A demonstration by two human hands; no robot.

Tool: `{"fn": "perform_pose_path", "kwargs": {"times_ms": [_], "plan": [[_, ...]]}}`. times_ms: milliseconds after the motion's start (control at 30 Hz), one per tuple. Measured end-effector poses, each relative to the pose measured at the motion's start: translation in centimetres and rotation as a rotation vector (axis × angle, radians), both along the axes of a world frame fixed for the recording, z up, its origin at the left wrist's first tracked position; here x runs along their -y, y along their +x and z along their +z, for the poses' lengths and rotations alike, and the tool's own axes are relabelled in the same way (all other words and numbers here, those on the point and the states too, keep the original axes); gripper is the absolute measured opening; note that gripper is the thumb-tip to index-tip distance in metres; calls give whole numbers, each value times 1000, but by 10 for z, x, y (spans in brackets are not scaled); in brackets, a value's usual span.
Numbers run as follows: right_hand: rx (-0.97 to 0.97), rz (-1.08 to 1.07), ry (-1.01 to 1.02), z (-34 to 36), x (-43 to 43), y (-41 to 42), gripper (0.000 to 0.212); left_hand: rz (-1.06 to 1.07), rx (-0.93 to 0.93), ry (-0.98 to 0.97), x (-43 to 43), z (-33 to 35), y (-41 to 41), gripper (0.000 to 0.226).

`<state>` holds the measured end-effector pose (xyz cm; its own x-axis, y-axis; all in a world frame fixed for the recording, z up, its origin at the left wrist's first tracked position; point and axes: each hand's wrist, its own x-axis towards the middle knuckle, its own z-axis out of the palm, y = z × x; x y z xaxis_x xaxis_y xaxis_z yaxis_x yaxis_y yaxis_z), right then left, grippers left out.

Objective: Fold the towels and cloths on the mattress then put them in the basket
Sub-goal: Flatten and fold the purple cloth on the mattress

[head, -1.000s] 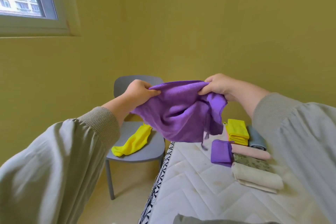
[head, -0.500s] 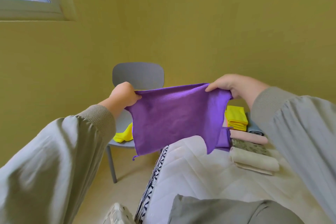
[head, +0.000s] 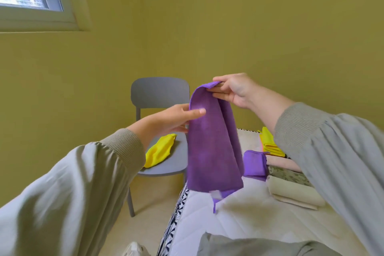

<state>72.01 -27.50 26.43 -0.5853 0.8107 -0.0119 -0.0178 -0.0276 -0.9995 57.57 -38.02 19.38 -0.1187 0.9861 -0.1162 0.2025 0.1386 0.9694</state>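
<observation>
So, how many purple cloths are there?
2. The left hand and right hand hold the hanging purple cloth; the folded purple cloth lies on the mattress. Others may be hidden.

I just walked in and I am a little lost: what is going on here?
A person is folding a purple cloth, held up over the mattress edge. The right hand pinches its top, and the left hand pinches one side lower down, so it hangs doubled. Several folded cloths lie in a row on the mattress, and a yellow cloth lies on the grey chair. No basket is in view.
</observation>
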Motion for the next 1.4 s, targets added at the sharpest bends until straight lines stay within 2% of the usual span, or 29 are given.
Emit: {"fn": "perform_pose_path", "kwargs": {"times_ms": [67,133,200,267,367,500,567,633,733,833,967,1100,1167,1267,1333,1400], "plan": [[8,-73,73,1,-2,-3,39,52,-85,-1,-4,-9,2,33],[78,-180,187,-1,-8,-5,27,230,-307,2,-10,-15,4,26],[273,-302,459,-3,-15,-1,15,386,-455,50,-12,-15,4,17],[425,-363,668,-4,-19,5,21,459,-522,144,-12,-10,1,17],[431,-380,678,-8,-29,11,32,453,-622,149,-10,0,-6,19],[383,-478,632,-14,-36,17,41,325,-928,-127,-3,1,-25,32],[364,-523,625,-18,-40,20,37,350,-994,-214,2,-4,-34,34],[371,-530,635,-23,-40,23,26,460,-872,-232,7,-12,-45,33],[393,-533,616,-36,-38,27,11,674,-462,-159,16,-26,-55,25],[391,-527,577,-54,-32,32,8,775,-141,-27,18,-40,-53,24],[371,-545,534,-65,-24,39,8,701,229,103,20,-38,-31,19],[400,-564,543,-65,-23,47,15,547,457,12,21,-29,-22,14],[412,-585,547,-63,-23,52,29,465,488,-78,20,-27,-29,13],[445,-620,536,-66,-29,57,36,445,434,-137,12,-27,-35,16],[476,-641,520,-76,-41,60,36,517,213,-155,0,-30,-37,26],[549,-661,518,-91,-56,59,36,567,-186,-161,-17,-40,-43,33]]}}
